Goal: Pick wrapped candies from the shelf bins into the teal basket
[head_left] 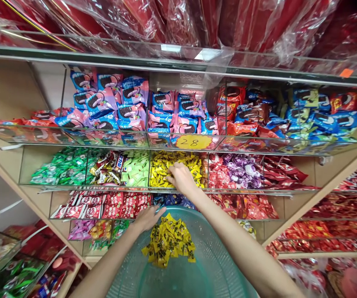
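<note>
My left hand (149,218) grips the rim of a green plastic basket (211,225), thumb laid along its far left edge. A pile of yellow-wrapped candies (172,240) lies in the far part of the basket. Over a shelf compartment of matching yellow candies (160,167), my right hand (181,177) reaches in with bent fingers apart, touching the candies; its far fingertips are partly hidden, and no candy shows in its grasp.
Clear dividers separate green packets (63,167), pale green packets (136,169) and purple candies (242,169). A glass shelf front with a yellow "28" tag (194,142) runs above my right hand. Blue-and-pink cookie packs (100,101) fill the shelf above.
</note>
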The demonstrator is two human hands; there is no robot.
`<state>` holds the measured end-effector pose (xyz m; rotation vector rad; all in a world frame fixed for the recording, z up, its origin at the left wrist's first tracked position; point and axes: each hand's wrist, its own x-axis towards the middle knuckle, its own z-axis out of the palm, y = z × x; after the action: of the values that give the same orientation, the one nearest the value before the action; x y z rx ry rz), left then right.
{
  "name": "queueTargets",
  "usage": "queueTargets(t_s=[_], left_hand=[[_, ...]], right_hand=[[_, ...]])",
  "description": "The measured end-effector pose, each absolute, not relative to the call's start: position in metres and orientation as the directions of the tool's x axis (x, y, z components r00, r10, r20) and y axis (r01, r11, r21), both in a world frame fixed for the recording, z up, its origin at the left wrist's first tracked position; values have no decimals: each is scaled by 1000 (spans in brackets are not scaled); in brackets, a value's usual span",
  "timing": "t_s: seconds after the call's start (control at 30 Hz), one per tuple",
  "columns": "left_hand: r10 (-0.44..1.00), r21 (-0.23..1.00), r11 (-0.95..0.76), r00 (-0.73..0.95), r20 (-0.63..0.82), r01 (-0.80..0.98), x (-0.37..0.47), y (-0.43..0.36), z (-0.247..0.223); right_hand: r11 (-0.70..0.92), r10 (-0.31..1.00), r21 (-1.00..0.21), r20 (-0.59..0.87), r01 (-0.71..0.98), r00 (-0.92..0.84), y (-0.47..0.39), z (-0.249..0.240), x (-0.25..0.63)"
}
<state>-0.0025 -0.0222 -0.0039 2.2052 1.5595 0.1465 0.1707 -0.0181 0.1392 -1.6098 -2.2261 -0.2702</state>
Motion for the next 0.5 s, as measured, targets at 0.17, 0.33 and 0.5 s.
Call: queueTargets(t_s=[0.17, 0.33, 0.5], left_hand=[[919, 411, -275, 364, -153, 869, -3, -22, -5], [918, 420, -263, 359, -167, 868, -3, -24, -3], [918, 424, -258, 356, -172, 868, -3, -23, -5]], right_hand=[[292, 883, -70, 402, 954, -241, -20, 139, 170], [258, 877, -87, 439, 962, -196, -23, 139, 174], [231, 866, -176, 486, 957, -119, -23, 137, 181]])
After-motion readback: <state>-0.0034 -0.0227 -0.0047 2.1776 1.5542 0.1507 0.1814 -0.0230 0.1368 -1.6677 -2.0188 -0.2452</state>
